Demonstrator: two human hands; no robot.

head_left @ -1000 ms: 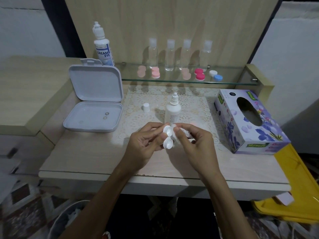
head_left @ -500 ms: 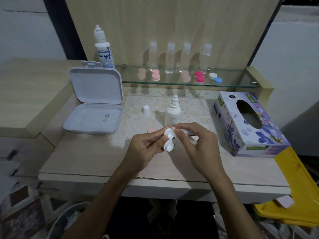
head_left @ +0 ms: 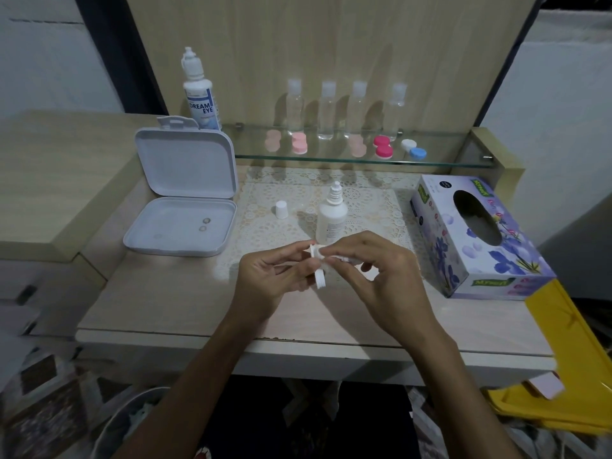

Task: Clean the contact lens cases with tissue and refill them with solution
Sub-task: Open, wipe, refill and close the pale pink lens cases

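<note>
The left hand [head_left: 275, 276] grips a white contact lens case [head_left: 318, 268] just above the near middle of the counter [head_left: 159, 293], and the right hand [head_left: 374, 270] pinches a wad of tissue [head_left: 344, 259] against the case's far cup. Compared with a second ago, the case has turned from facing up to nearly edge-on, and the right fingertips have moved onto its upper cup, so the wiping seems to be mid-way, with refilling not yet begun. The open solution bottle [head_left: 331, 220] stands just beyond the hands, its cap [head_left: 281, 209] off to the left. The inside of both cups is hidden by fingers and angle, the tissue is mostly buried in the right palm, and whether the cups are dry cannot be told.
</note>
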